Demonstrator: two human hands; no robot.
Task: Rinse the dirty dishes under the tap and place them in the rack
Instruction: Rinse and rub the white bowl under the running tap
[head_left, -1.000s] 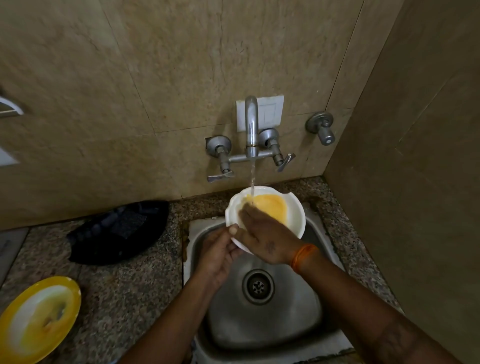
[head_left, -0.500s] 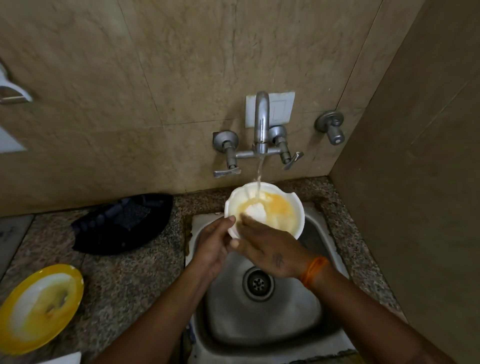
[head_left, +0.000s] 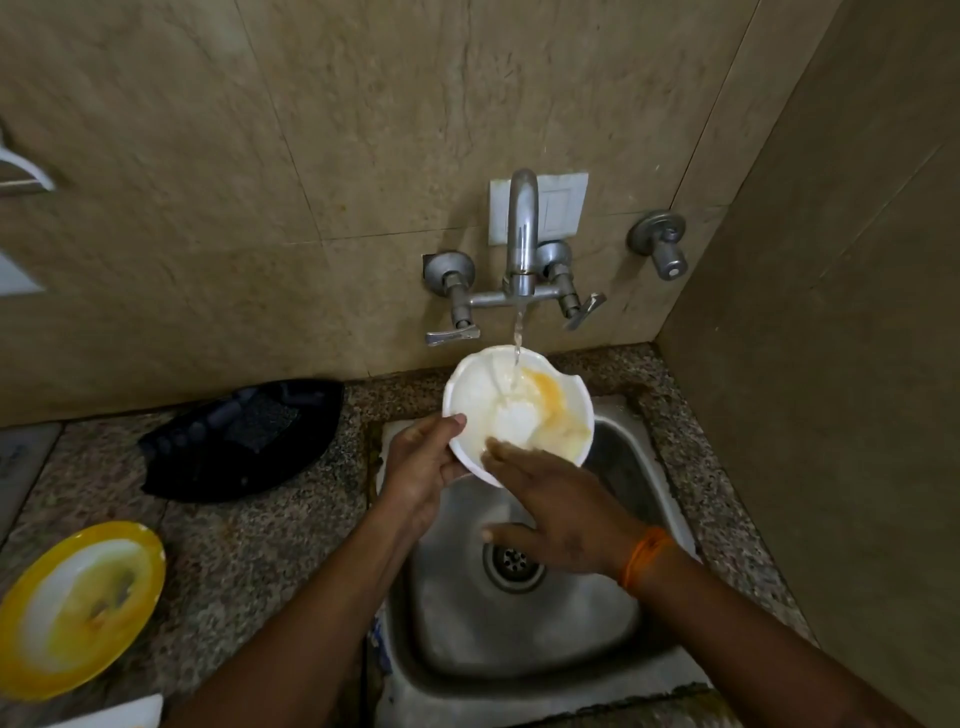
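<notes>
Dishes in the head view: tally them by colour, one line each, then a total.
White bowl, held under the tap: 1
Yellow-rimmed plate on the counter: 1
Black tray on the counter: 1
White item at the bottom edge, too cut off to identify: not counted
Total: 3

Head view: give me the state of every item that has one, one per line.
tap: running onto the bowl
white bowl: tilted, yellow residue remains
left hand: grips bowl rim
right hand: fingers rubbing inside bowl
yellow plate: dirty, on counter
sink: drain uncovered
</notes>
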